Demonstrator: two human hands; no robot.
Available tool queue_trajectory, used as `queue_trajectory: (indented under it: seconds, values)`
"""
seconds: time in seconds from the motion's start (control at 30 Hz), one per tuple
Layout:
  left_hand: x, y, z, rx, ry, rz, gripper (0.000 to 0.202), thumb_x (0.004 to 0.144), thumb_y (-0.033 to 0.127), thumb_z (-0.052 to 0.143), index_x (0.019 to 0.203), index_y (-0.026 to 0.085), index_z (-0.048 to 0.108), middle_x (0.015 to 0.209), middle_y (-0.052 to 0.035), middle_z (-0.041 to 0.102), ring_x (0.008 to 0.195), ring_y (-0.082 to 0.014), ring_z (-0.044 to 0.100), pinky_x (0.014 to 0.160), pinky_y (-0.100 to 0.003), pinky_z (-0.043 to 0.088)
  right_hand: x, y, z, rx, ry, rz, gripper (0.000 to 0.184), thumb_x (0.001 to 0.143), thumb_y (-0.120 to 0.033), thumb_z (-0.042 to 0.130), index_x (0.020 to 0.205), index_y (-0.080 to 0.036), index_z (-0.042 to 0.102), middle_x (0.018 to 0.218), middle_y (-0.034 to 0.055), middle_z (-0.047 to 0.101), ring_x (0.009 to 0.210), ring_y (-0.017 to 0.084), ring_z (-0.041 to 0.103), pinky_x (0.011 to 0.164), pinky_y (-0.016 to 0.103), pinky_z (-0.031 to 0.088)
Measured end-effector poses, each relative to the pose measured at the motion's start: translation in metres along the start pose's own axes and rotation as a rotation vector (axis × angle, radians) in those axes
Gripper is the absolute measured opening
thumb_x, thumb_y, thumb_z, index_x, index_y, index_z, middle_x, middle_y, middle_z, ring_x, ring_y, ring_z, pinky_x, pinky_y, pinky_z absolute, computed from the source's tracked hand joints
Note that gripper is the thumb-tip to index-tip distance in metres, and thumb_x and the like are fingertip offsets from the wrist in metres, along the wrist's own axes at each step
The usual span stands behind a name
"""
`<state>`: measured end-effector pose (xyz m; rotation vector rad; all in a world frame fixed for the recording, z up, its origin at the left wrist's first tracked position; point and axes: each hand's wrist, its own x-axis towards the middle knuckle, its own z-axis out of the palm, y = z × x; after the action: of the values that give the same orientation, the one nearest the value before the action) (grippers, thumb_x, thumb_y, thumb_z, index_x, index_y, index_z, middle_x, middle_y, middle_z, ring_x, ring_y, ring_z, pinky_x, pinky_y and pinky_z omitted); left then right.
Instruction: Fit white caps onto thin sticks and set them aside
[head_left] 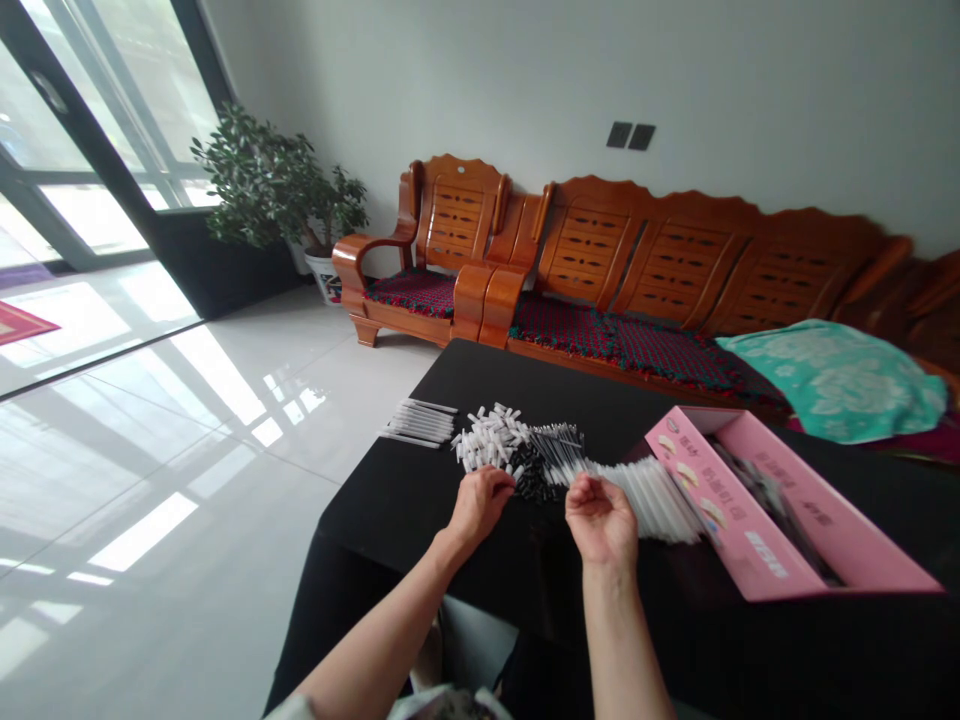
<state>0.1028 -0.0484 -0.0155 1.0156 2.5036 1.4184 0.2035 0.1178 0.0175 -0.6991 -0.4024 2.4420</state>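
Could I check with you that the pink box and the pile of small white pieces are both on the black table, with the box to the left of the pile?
Not quite: the head view shows the pink box to the right of the pile of small white pieces, both on the black table.

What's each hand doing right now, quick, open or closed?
Left hand: fingers bent beside the short white pieces; grip can't be told.
Right hand: palm up, fingers curled; hold can't be told.

Pieces (487, 437) on table (480, 375); box (705, 490) (right)
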Motion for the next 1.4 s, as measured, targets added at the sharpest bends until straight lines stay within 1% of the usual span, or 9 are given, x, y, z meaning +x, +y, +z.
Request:
queue_trajectory:
  seconds: [0.13, 0.27, 0.43, 0.6, 0.73, 0.8, 0.87, 1.0, 1.4]
  values:
    - [-0.003, -0.002, 0.017, 0.157, -0.083, 0.076, 0.013, 0.08, 0.018, 0.068, 0.093, 0.021, 0.07, 0.089, -0.0017, 0.066, 0.079, -0.0151, 0.062, 0.072, -0.023, 0.045, 0.0, 0.007, -0.004, -0.04, -0.025, 0.025, 0.012, 0.07, -0.007, 0.057, 0.067, -0.015, 0.066, 0.063, 0.0039, 0.071, 0.055, 0.01, 0.065, 0.053, 0.02, 0.056]
    - [-0.002, -0.004, 0.022, 0.257, -0.134, 0.079, 0.011, 0.082, 0.017, 0.065, 0.093, 0.021, 0.067, 0.089, -0.0014, 0.064, 0.084, -0.0157, 0.061, 0.073, -0.023, 0.044, -0.002, 0.014, -0.006, -0.056, -0.029, 0.05, 0.012, 0.071, -0.008, 0.058, 0.067, -0.014, 0.067, 0.062, 0.0045, 0.071, 0.054, 0.011, 0.066, 0.053, 0.02, 0.057]
    - [-0.006, -0.007, 0.021, 0.218, -0.089, 0.076, 0.02, 0.087, 0.014, 0.057, 0.103, 0.021, 0.068, 0.091, -0.0033, 0.064, 0.084, -0.0158, 0.061, 0.075, -0.024, 0.046, -0.003, 0.017, -0.008, -0.073, -0.051, 0.05, 0.009, 0.069, -0.008, 0.061, 0.067, -0.014, 0.068, 0.062, 0.0039, 0.072, 0.053, 0.011, 0.067, 0.053, 0.02, 0.057]
    - [-0.006, 0.001, 0.01, -0.071, 0.028, -0.015, 0.019, 0.086, 0.014, 0.056, 0.092, 0.019, 0.073, 0.088, -0.005, 0.066, 0.08, -0.016, 0.063, 0.079, -0.028, 0.049, -0.004, 0.022, -0.007, -0.096, -0.046, 0.034, 0.008, 0.069, -0.008, 0.064, 0.066, -0.015, 0.067, 0.061, 0.0029, 0.072, 0.053, 0.012, 0.069, 0.053, 0.02, 0.058]
    - [-0.002, 0.014, -0.002, -0.676, 0.016, -0.254, 0.015, 0.078, 0.026, 0.069, 0.087, 0.014, 0.071, 0.07, -0.0036, 0.067, 0.064, -0.0158, 0.064, 0.065, -0.028, 0.053, -0.009, 0.03, -0.001, -0.143, -0.022, 0.025, 0.008, 0.07, -0.008, 0.065, 0.067, -0.015, 0.067, 0.061, 0.003, 0.073, 0.054, 0.014, 0.07, 0.052, 0.021, 0.059]
    - [-0.001, 0.019, -0.006, -0.99, -0.012, -0.335, 0.025, 0.073, 0.031, 0.075, 0.089, 0.012, 0.069, 0.072, -0.005, 0.069, 0.065, -0.0154, 0.066, 0.066, -0.028, 0.054, -0.011, 0.035, 0.003, -0.179, -0.031, 0.022, 0.005, 0.07, -0.01, 0.067, 0.067, -0.014, 0.068, 0.061, 0.004, 0.073, 0.055, 0.016, 0.071, 0.052, 0.022, 0.059]
    - [-0.002, 0.024, -0.011, -1.165, -0.029, -0.362, 0.032, 0.07, 0.031, 0.08, 0.091, 0.01, 0.069, 0.079, -0.0075, 0.072, 0.067, -0.0142, 0.068, 0.07, -0.026, 0.055, -0.013, 0.039, 0.007, -0.213, -0.034, 0.014, 0.003, 0.07, -0.011, 0.068, 0.068, -0.013, 0.069, 0.061, 0.0057, 0.073, 0.056, 0.017, 0.072, 0.052, 0.022, 0.059]
    - [-0.004, 0.03, -0.015, -1.248, -0.036, -0.383, 0.035, 0.067, 0.031, 0.084, 0.089, 0.009, 0.068, 0.078, -0.0086, 0.072, 0.066, -0.013, 0.068, 0.067, -0.024, 0.055, -0.017, 0.045, 0.014, -0.28, -0.031, -0.023, 0.003, 0.068, -0.014, 0.068, 0.067, -0.011, 0.07, 0.061, 0.0076, 0.074, 0.055, 0.017, 0.071, 0.052, 0.024, 0.06]
    - [-0.006, 0.034, -0.019, -1.232, -0.08, -0.359, 0.034, 0.067, 0.033, 0.084, 0.087, 0.009, 0.07, 0.07, -0.006, 0.071, 0.061, -0.0127, 0.066, 0.063, -0.024, 0.054, -0.023, 0.052, 0.019, -0.399, -0.096, -0.151, 0.015, 0.062, -0.019, 0.077, 0.072, -0.012, 0.068, 0.062, 0.0072, 0.073, 0.051, 0.018, 0.069, 0.048, 0.025, 0.058]
